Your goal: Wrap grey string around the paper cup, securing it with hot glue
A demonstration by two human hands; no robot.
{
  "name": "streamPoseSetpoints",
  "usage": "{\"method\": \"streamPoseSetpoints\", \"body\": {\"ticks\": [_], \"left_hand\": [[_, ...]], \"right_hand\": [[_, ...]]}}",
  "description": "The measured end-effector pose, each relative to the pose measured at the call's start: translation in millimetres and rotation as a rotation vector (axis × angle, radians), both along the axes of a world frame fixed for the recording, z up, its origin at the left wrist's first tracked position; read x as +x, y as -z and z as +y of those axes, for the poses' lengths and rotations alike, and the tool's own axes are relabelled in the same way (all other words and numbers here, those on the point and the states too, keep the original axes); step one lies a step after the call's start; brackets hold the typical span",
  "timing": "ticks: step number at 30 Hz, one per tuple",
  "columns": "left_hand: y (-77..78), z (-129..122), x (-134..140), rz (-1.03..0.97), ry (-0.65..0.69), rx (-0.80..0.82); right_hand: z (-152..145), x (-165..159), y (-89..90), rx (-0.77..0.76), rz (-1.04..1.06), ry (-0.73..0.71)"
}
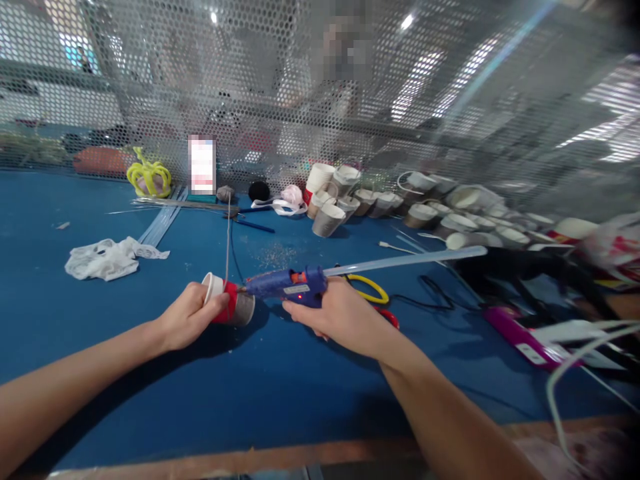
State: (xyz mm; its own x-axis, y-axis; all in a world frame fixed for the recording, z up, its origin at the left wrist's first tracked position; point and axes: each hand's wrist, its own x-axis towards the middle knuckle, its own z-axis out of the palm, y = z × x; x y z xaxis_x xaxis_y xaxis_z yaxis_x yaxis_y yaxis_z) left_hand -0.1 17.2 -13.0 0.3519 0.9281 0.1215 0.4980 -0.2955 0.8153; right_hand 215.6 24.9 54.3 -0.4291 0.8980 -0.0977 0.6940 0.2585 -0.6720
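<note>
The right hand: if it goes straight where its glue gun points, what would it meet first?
Probably the paper cup in the left hand; the glue gun tip appears against it, depth unclear.

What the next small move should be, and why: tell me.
Probably squeeze a little glue onto the cup near the yarn. The left hand holds the cup, and the yarn runs up from it; the right hand holds the glue gun, a stick loaded and the nozzle at the cup's side.
</note>
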Motion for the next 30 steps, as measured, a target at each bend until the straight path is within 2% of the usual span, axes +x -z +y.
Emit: {"method": "streamPoseSetpoints", "body": {"ticks": [6, 12, 21, 25, 30], "left_hand": [[-0.3, -2, -1, 0.014, -0.007, -0.004], [1.3, 0, -1, -0.003, 0.001, -0.012], [2.2, 0, -1, -0.035, -0.009, -0.054], [0.5, 0, 0, -0.061, -0.055, -0.109], [-5.3, 0, 4, -0.192, -0.086, -0.206]], "right_hand": [[5, -7, 1.1, -0.019, 0.018, 0.021], [-1, 0, 0.2, -0.013, 0.006, -0.002], [-4, -2, 3.5, 0.138, -0.067, -0.036], [-10, 1, 5.1, 0.231, -0.097, -0.056], [-15, -1, 7.4, 0.278, -0.145, -0.058]]}}
